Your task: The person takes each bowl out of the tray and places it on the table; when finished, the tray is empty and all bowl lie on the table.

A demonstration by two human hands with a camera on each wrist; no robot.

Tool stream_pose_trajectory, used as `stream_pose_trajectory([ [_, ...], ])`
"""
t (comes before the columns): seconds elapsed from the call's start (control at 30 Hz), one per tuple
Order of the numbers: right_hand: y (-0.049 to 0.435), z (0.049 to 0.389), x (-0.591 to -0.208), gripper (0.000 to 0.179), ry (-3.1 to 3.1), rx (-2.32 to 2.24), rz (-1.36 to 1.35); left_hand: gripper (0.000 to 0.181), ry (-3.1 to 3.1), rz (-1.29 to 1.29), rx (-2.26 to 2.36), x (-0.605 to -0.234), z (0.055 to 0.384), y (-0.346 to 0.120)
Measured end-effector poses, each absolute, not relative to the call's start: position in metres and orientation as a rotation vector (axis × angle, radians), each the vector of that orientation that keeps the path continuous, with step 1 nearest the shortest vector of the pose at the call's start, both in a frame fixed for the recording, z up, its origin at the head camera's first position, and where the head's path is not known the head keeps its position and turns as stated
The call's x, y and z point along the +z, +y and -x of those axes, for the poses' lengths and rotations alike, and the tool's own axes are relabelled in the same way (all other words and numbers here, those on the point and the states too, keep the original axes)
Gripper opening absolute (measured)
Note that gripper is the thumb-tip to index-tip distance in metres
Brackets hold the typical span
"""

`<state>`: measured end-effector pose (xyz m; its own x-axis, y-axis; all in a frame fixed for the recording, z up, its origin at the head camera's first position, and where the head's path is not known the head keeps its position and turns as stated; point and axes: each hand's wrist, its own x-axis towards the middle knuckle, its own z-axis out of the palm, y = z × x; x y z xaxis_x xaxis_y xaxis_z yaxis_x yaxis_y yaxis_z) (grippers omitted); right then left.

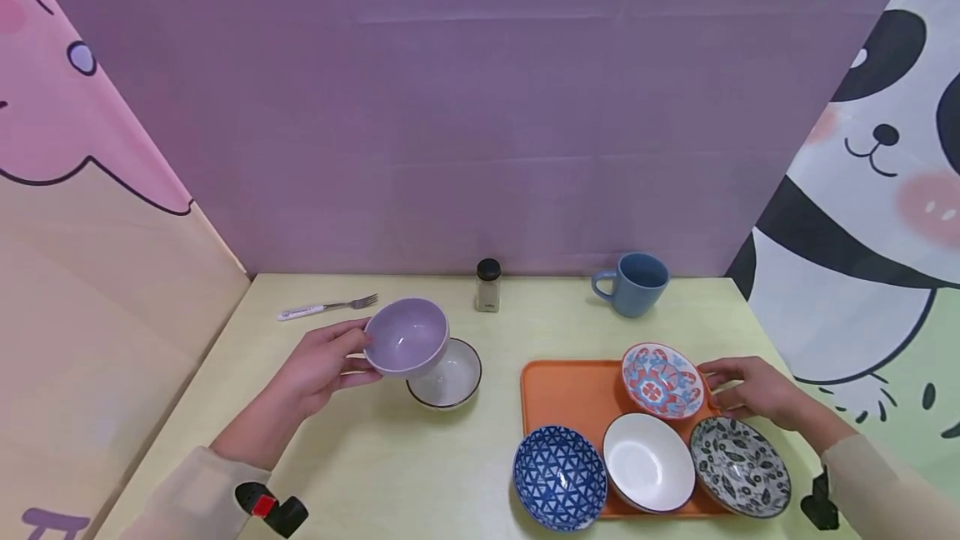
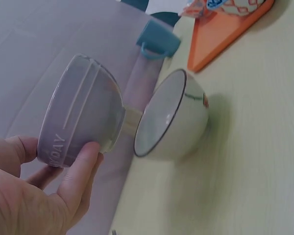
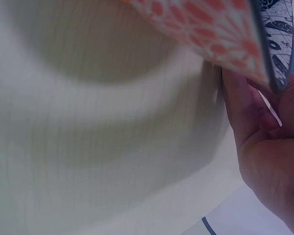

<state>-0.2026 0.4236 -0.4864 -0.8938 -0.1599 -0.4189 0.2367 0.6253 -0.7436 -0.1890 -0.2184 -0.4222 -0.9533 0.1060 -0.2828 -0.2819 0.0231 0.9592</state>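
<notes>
A lilac bowl (image 1: 407, 336) is held up in my left hand (image 1: 326, 365), thumb at its rim and fingers under its side. It overlaps a white bowl with a dark rim (image 1: 453, 377), which stands on the table. In the left wrist view, the lilac bowl (image 2: 83, 112) is tilted, its base toward the white bowl (image 2: 174, 117). At the tray's right side, my right hand (image 1: 750, 390) grips the edge of a red-and-blue patterned bowl (image 1: 663, 382). A grey leaf-patterned bowl (image 1: 741, 467) lies just below that hand and hides its fingertips in the right wrist view.
An orange tray (image 1: 562, 390) lies under the bowls on the right. A blue triangle-patterned bowl (image 1: 560, 477) and a plain white bowl (image 1: 649, 462) sit at its front. Toward the back stand a fork (image 1: 330, 307), a black-capped jar (image 1: 488, 286) and a blue mug (image 1: 640, 283).
</notes>
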Motion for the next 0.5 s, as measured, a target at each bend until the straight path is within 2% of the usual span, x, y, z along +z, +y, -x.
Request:
stream_pose_trajectory([
  [0.5,0.425,0.201,-0.487,0.059,2.393,-1.196,-0.053,0.057,2.057,0.270,1.993,-0.446,0.180,-0.254],
])
